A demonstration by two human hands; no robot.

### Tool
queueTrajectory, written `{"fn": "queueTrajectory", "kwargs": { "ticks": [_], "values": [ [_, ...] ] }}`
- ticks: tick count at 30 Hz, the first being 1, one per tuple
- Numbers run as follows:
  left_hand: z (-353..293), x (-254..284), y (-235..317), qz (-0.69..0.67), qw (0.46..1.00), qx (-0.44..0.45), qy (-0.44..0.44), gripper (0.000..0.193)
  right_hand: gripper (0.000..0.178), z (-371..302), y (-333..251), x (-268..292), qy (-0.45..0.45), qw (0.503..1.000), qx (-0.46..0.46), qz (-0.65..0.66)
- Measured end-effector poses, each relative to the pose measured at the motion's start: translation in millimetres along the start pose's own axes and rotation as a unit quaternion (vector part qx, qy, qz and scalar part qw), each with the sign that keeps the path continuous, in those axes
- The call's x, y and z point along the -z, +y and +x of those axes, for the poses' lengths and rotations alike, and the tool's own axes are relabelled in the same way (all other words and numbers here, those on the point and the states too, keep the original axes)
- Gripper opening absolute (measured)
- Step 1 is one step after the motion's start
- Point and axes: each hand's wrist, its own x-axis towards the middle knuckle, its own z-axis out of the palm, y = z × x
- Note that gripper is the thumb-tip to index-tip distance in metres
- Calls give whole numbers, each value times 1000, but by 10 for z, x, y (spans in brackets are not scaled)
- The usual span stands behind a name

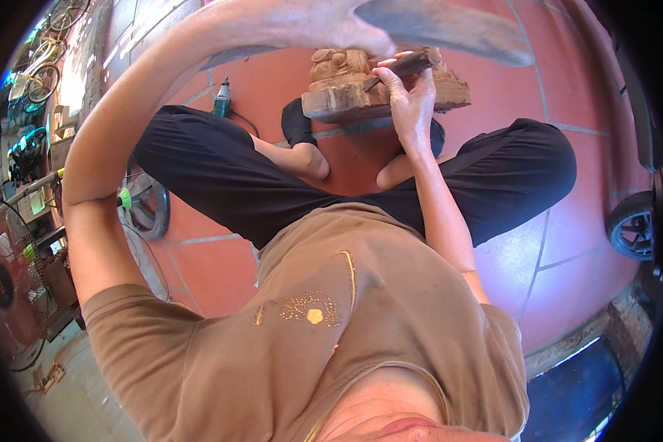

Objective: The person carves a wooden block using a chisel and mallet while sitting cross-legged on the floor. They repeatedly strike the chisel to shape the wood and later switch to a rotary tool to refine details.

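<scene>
On the floor before my feet sits a carved wooden block point(346, 103), its top worked into rounded relief shapes. My right hand point(412, 92) is closed around the dark handle of a chisel point(412, 65), whose thin blade slants down to the left at the carving. Above it my raised left hand point(331, 26) is closed on a long greyish wooden mallet point(456, 33), smeared by motion. The mallet passes over the block and partly hides its back. The fingers of my left hand are partly out of frame.
A green and grey power tool point(222, 99) with a cord stands on the red tiles point(202, 269) beyond my left knee. A fan point(11, 283) and a spoked wheel point(151, 206) are at the left. Another wheel point(632, 227) stands at the right edge.
</scene>
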Motion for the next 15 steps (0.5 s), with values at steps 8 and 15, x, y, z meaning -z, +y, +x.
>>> {"fn": "queueTrajectory", "kwargs": {
  "ticks": [8, 15],
  "values": [
    [-34, -152, -87, -21, 995, 84, -56, 52, 25, -3, 70, 44, -26, 998, 13, -56],
    [-115, -58, 15, -56, 992, 113, -22, 51, 25, -17, -68, 80, 30, 993, -68, 97]
  ]
}}
